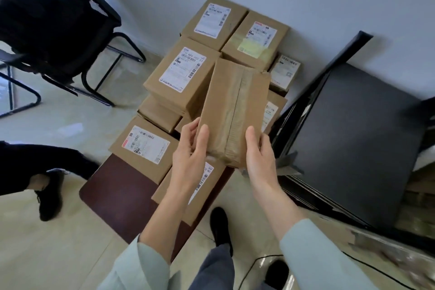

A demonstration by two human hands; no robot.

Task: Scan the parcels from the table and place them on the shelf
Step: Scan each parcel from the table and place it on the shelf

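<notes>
I hold a long brown cardboard parcel (235, 106) above the table, its taped seam facing up and no label showing. My left hand (191, 148) grips its near left corner, thumb on top. My right hand (259, 150) grips the near right corner the same way. Below it, several labelled cardboard parcels (181, 73) lie stacked on the dark red table (117, 193). The black shelf (353, 139) stands just to the right.
A black office chair (54, 30) stands at the far left. Another person's leg and black shoe (47, 193) are at the left on the tiled floor. My own shoes (220, 226) stand by the table's near end. A black cable (256, 263) runs across the floor.
</notes>
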